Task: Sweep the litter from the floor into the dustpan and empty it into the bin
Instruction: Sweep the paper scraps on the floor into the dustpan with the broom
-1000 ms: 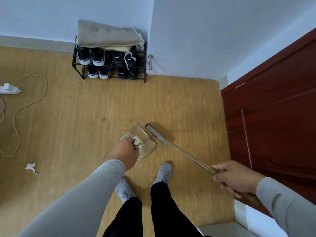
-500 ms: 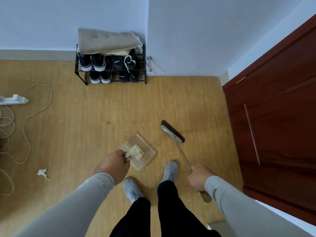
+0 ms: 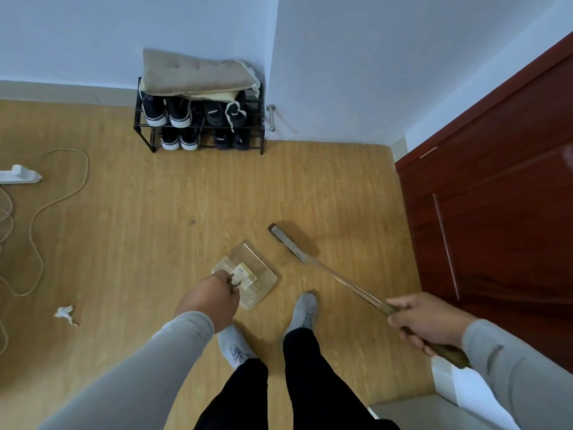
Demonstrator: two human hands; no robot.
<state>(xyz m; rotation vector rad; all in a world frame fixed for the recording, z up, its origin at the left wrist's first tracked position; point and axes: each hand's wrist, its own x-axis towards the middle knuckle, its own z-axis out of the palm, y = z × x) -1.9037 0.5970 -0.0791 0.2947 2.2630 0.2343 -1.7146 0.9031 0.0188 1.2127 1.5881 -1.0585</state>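
1. left hand (image 3: 210, 301): fingers curled round the handle of the clear dustpan (image 3: 248, 273), which is just ahead of the feet, over the wood floor (image 3: 155, 218).
2. right hand (image 3: 429, 321): clamped on the broom (image 3: 328, 271) handle; head low beside the dustpan, to its right.
3. litter (image 3: 64, 313): crumpled white scrap on the floor, well to the left.
4. shoe rack (image 3: 200, 119): against the wall.

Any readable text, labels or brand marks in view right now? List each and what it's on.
None can be read.
Black shoes on the shoe rack: small white marks, too blurred to read.
Dustpan: pale label by the handle, no legible words.
Broom, door: no text visible.
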